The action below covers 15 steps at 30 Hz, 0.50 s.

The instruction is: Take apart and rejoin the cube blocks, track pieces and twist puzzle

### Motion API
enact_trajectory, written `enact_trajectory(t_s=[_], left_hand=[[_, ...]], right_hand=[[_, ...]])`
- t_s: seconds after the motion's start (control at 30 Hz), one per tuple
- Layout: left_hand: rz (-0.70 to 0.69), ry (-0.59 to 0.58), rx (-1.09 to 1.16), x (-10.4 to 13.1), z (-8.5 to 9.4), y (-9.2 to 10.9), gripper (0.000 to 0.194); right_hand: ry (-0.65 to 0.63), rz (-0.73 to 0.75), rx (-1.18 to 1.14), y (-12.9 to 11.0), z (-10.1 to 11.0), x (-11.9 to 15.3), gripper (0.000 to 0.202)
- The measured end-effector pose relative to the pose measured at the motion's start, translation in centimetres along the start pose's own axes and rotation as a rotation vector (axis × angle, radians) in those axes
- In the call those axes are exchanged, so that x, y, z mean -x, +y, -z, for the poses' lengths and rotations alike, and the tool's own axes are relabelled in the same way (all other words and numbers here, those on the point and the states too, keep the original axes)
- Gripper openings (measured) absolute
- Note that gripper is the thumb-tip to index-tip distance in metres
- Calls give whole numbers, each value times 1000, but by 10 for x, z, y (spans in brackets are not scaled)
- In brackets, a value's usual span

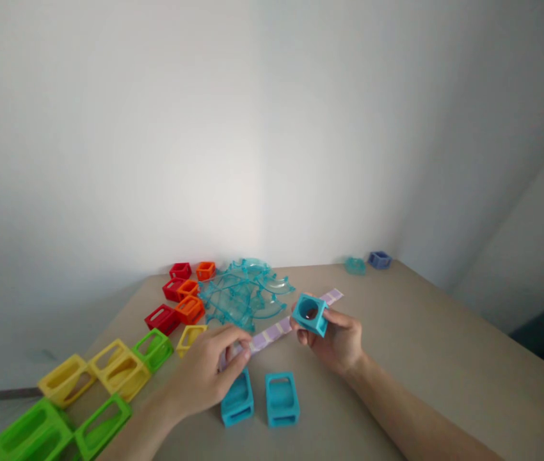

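Observation:
My right hand (336, 339) grips a small blue cube block (309, 314) with a round opening, raised above the table. The fingers of my left hand (217, 365) are closed around the near end of a pale purple strip (272, 333) with lighter squares. That strip runs diagonally to the back right and passes behind the blue cube. Just below the left fingers stands a blue hollow block (237, 400), partly covered by the hand. Beside it is another blue hollow block (282, 399).
A pile of clear teal track pieces (238, 294) lies at the back. Red blocks (162, 318), orange blocks (190, 310), yellow blocks (65, 379) and green blocks (32, 432) spread along the left. A teal piece (355, 266) and a purple-blue block (379, 259) sit near the wall (262, 128).

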State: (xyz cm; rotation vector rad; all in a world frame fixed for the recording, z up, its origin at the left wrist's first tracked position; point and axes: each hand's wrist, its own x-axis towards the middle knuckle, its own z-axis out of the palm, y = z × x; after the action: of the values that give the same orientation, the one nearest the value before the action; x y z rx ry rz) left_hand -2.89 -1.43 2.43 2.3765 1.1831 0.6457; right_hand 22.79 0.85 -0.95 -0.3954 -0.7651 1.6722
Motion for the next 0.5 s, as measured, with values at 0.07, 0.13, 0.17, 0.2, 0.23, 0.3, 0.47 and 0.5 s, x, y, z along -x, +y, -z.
enact_trajectory(t_s=[0.07, 0.13, 0.17, 0.2, 0.23, 0.3, 0.47, 0.5], left_hand=[[-102, -99, -57, 4, 8, -1, 37], [-177, -200, -112, 7, 12, -2, 61], [-186, -238, -142, 9, 12, -2, 69], [-179, -267, -171, 10, 12, -2, 71], [-164, -286, -193, 10, 11, -1, 67], [-139, -290, -203, 10, 10, 0, 55], [-112, -102, -100, 6, 8, 2, 38], [-108, -38, -84, 5, 8, 1, 37]], right_hand=[[1, -6, 2, 1, 0, 0, 37], [-19, -13, 22, 3, 0, 0, 37], [-34, -18, 37, 4, 0, 1, 37], [-52, -27, 54, 4, 0, 1, 37], [-71, -39, 71, 5, -1, 1, 37], [-104, -70, 97, 6, -3, 2, 38], [-252, -221, 118, 7, -9, 8, 44], [-283, -261, 115, 8, -11, 9, 44]])
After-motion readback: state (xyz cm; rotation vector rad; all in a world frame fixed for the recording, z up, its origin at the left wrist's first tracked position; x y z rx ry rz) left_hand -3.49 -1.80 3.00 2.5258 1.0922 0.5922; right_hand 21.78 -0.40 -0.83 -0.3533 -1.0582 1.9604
